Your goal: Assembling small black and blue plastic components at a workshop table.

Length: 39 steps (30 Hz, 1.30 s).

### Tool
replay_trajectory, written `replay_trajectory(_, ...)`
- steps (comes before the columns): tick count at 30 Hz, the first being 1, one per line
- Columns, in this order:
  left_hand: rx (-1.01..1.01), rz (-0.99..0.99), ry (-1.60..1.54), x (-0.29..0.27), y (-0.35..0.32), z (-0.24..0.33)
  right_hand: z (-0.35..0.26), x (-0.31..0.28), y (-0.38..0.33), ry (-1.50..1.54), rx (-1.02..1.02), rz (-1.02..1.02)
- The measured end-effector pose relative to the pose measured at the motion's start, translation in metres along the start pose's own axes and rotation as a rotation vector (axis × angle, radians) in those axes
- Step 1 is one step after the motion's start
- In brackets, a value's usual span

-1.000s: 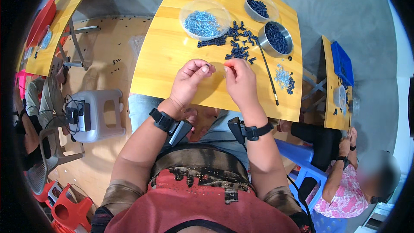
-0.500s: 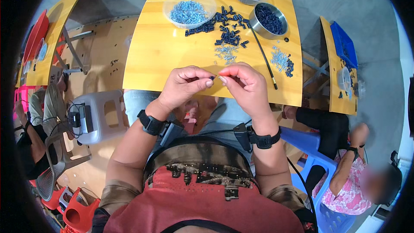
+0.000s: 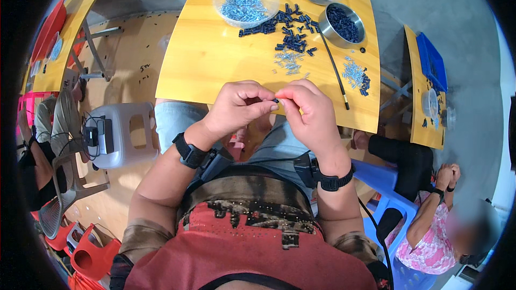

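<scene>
Just past the table's near edge, my left hand (image 3: 243, 103) pinches a small dark plastic piece (image 3: 276, 100) between thumb and fingertips. My right hand (image 3: 307, 108) meets it there, thumb and forefinger pressed together at the piece's other side; whatever is between those tips is too small to make out. Beyond the hands lies a little heap of clear, slender pieces (image 3: 290, 63). Behind that, short dark tube-like pieces (image 3: 293, 42) are scattered in a pile. To the right of them a thin black rod (image 3: 334, 70) lies slantwise on the yellow table (image 3: 199, 64).
A clear bowl (image 3: 217, 8) of bluish transparent pieces stands at the back left. At the back right are a plastic tub (image 3: 317, 0) and a steel bowl (image 3: 361, 28), both with dark pieces. More clear pieces (image 3: 353, 71) lie right of the rod. A person (image 3: 430, 225) sits at right.
My hands have come together, the right fingertips now touching the dark piece in the left. The view has shifted slightly. The person at right has brought both hands together.
</scene>
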<state>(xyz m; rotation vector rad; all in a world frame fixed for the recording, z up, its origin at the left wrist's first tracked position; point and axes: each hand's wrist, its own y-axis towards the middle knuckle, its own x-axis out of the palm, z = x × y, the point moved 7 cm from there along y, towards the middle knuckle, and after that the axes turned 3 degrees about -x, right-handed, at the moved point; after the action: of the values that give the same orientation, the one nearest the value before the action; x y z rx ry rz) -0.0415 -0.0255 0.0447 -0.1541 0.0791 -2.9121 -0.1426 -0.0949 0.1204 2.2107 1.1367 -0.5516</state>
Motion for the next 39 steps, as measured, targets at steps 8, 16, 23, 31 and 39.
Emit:
replay_trajectory(8, 0.144, 0.087, 0.077, -0.004, -0.003, 0.011, -0.015, 0.002, -0.001, -0.103, -0.084, -0.035)
replay_trajectory(16, 0.136, 0.079, 0.179, -0.005, -0.007, 0.016, -0.013, 0.004, 0.003, -0.123, -0.033, -0.027)
replay_trajectory(23, 0.089, 0.116, 0.160, -0.006, -0.010, 0.011, -0.018, 0.013, 0.008, -0.238, -0.041, -0.135)
replay_trajectory(31, -0.044, 0.113, 0.022, -0.011, -0.012, 0.008, -0.015, 0.013, 0.014, -0.156, -0.066, -0.147)
replay_trajectory(39, -0.031, 0.143, -0.171, -0.016, -0.003, 0.008, 0.017, 0.014, 0.002, 0.467, 0.242, 0.172)
